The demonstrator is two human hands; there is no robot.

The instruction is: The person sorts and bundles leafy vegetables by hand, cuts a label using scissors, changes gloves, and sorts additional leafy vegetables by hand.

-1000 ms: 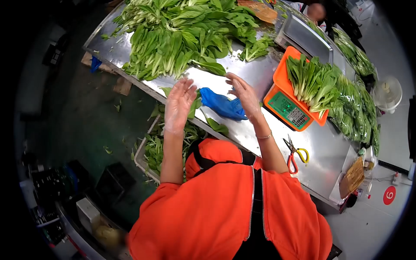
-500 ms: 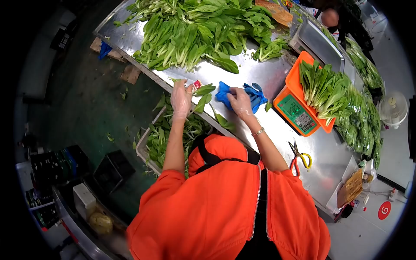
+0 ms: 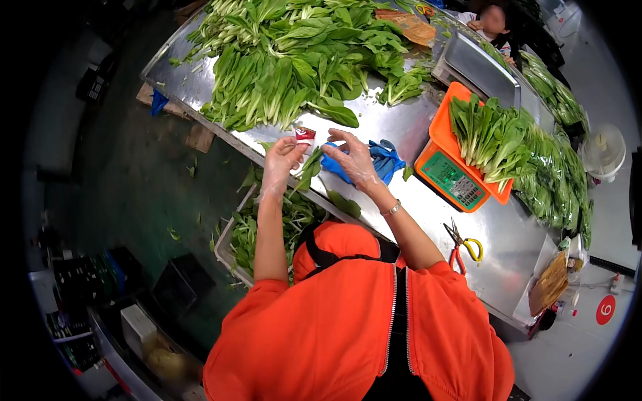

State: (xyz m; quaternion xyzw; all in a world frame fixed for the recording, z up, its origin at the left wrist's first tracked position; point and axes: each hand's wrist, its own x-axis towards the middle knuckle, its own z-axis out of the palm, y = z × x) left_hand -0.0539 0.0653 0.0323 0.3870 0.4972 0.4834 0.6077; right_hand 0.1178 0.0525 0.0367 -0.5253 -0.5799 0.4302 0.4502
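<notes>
My left hand [image 3: 282, 162], in a clear thin glove, is closed on a small red-and-white packet [image 3: 305, 136] above the table's front edge. To its right, my right hand [image 3: 354, 160] has its fingers bent and apart, with nothing visibly held. Its thumb is close to a green leaf [image 3: 309, 171] hanging between the hands; whether they touch I cannot tell. Partly hidden behind the right hand lies a crumpled blue plastic or glove-like bundle [image 3: 388, 162]. Beyond both hands spreads a large pile of leafy greens [image 3: 287, 73].
An orange scale [image 3: 449, 175] carries a bunch of greens [image 3: 491, 134], beside bagged greens [image 3: 555, 180]. Pliers with red and yellow handles [image 3: 461, 244] lie on the metal table [image 3: 418, 227]. A bin of leaves [image 3: 251, 234] stands below the edge. Another person [image 3: 491, 23] is at the far side.
My left hand has raised the red-and-white packet a little. My right hand has come off the blue bundle, moving left toward the left hand with its fingers spreading.
</notes>
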